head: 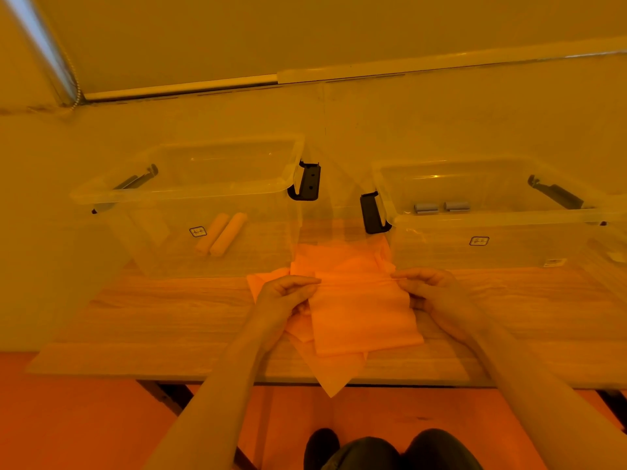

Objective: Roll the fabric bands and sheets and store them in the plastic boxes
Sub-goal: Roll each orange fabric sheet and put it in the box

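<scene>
An orange fabric sheet (pixel 363 317) lies on the wooden table (pixel 169 317) in front of me. My left hand (pixel 285 296) pinches its far left corner and my right hand (pixel 431 290) pinches its far right corner, the far edge stretched between them. More orange fabric (pixel 339 259) is piled beneath and behind it, with one corner hanging over the table's front edge. The left clear plastic box (pixel 190 191) holds two rolled orange sheets (pixel 224 234). In the right clear plastic box (pixel 492 218) lie two small grey rolls (pixel 441 207).
Both boxes have black latch handles (pixel 307 181) facing the gap between them. A wall with a white cable duct (pixel 237 83) runs behind the table. My knees (pixel 390 449) show below the table's front edge, above an orange floor.
</scene>
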